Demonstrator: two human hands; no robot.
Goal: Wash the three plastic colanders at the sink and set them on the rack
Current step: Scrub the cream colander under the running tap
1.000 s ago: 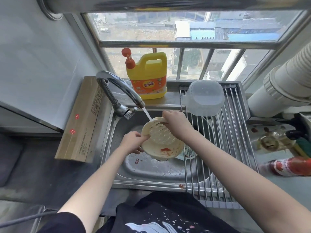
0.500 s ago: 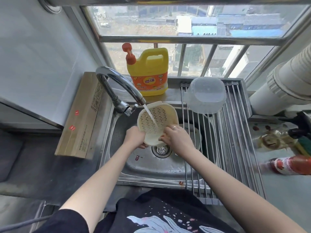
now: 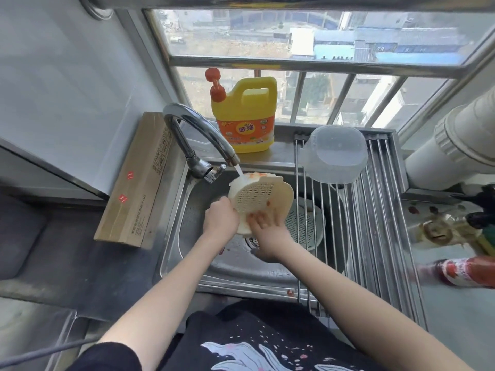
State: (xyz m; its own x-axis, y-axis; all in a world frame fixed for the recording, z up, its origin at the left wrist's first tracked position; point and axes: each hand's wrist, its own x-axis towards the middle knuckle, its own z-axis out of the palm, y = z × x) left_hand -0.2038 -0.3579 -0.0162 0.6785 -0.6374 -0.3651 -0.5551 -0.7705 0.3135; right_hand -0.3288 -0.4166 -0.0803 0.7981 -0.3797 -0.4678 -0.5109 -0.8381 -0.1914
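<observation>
Over the sink [image 3: 187, 253] the left hand [image 3: 220, 220] grips the cream colander [image 3: 259, 200] by its rim while the right hand [image 3: 267, 231] rubs its underside with flat, spread fingers beneath the tap [image 3: 203, 135], so rinsing looks underway, with red specks left to clear before it joins the clear colander [image 3: 336, 153] on the rack [image 3: 375, 236].

The scene is viewed by one wide-angle head-worn camera, aimed forward and steeply down at close range over the stainless-steel sink [image 3: 187, 266]; the barred window [image 3: 308, 62] is taken in above, the wearer's forearms below.
</observation>
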